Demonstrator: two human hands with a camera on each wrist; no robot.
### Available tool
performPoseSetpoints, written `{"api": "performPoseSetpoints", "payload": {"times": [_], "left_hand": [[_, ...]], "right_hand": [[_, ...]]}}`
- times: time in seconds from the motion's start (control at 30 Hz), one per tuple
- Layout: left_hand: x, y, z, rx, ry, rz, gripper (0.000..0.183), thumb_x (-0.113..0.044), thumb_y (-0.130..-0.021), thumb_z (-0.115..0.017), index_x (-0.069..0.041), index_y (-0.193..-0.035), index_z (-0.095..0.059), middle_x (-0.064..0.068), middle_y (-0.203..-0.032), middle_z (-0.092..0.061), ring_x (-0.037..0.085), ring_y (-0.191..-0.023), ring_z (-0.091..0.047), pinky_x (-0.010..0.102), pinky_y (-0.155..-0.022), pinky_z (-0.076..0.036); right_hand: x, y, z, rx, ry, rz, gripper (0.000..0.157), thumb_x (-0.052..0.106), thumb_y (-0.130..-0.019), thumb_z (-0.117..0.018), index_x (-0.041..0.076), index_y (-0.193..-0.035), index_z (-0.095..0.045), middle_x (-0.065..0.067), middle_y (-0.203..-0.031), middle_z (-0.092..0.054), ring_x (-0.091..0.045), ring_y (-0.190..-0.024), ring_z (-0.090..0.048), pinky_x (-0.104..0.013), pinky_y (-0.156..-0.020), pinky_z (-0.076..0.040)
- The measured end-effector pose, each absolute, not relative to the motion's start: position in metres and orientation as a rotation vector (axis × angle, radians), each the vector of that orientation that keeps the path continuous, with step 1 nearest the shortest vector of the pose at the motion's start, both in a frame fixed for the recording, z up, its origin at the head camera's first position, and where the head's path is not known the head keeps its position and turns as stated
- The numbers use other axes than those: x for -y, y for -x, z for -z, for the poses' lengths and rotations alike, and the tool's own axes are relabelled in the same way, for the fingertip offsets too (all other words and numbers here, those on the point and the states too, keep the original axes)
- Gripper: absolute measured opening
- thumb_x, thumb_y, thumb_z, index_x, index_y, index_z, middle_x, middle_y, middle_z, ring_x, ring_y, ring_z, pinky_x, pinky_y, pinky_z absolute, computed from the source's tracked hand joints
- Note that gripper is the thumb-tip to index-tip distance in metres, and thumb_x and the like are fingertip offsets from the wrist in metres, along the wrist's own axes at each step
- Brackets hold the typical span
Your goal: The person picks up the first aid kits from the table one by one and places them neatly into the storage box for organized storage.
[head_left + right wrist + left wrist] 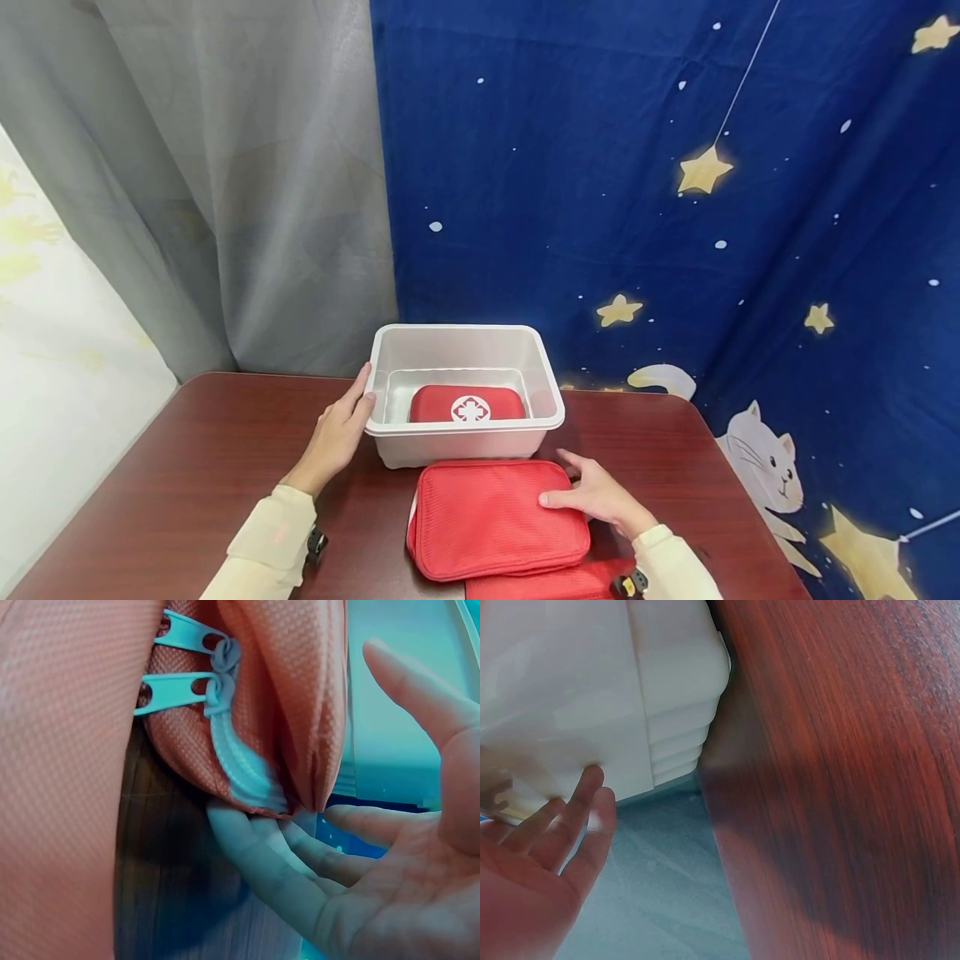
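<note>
A white plastic bin (457,447) stands on the table, and inside it lies a red first-aid pouch (432,404) with a white cross emblem. My left hand (333,435) touches the bin's left side; in the left wrist view its fingertips (592,776) rest against the outer wall. Just in front of the bin is a plain red zippered pouch (491,521). My right hand (595,493) is at that pouch's right end, fingers (274,881) under its edge and thumb spread away. Two zipper pulls (176,691) hang by the zipper there.
Another red pouch (543,582) lies at the near edge of view, partly covered by the plain one. The dark red wooden table (180,483) extends to both sides. Behind it hang a grey curtain (292,208) and a blue star-patterned curtain (540,167).
</note>
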State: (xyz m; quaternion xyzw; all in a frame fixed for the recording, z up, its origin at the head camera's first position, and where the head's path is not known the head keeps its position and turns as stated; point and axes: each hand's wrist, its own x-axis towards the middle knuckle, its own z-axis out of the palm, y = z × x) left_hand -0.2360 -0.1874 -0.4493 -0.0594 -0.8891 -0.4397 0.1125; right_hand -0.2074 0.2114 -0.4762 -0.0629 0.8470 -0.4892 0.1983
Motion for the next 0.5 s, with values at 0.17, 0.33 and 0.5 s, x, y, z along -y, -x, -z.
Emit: {"api": "performPoseSetpoints", "payload": {"times": [0.17, 0.33, 0.5], "left_hand": [[0.1878, 0.2355, 0.4504, 2.609, 0.175, 1.285, 0.052, -0.044, -0.097, -0.031, -0.032, -0.146, -0.019, 0.007, -0.145, -0.034, 0.028, -0.127, -0.040, 0.054, -0.098, -0.033], [0.1877, 0.2355, 0.4513, 2.608, 0.173, 1.288, 0.052, -0.044, -0.097, -0.031, -0.032, -0.146, -0.019, 0.007, -0.145, -0.034, 0.028, -0.127, -0.040, 0.055, -0.098, -0.033], [0.1875, 0.2368, 0.4520, 2.609, 0.170, 1.291, 0.051, -0.045, -0.097, -0.031, -0.036, -0.145, -0.017, 0.005, -0.146, -0.033, 0.027, -0.128, -0.040, 0.054, -0.099, -0.033]], "right_hand": [[-0.2117, 0.2087, 0.4781, -2.405, 0.256, 1.349, 0.094, 0.028, -0.069, -0.078, -0.006, -0.140, -0.027, -0.018, -0.113, -0.054, -0.020, -0.087, -0.062, -0.039, -0.080, -0.050], [-0.2111, 0.2076, 0.4780, -2.398, 0.298, 1.382, 0.093, 0.020, -0.067, -0.079, -0.008, -0.139, -0.028, -0.017, -0.110, -0.055, -0.020, -0.085, -0.061, -0.039, -0.079, -0.050], [-0.2103, 0.2080, 0.4780, -2.425, 0.295, 1.378, 0.092, 0.018, -0.066, -0.080, -0.007, -0.138, -0.030, -0.017, -0.110, -0.055, -0.021, -0.085, -0.060, -0.041, -0.079, -0.050]]}}
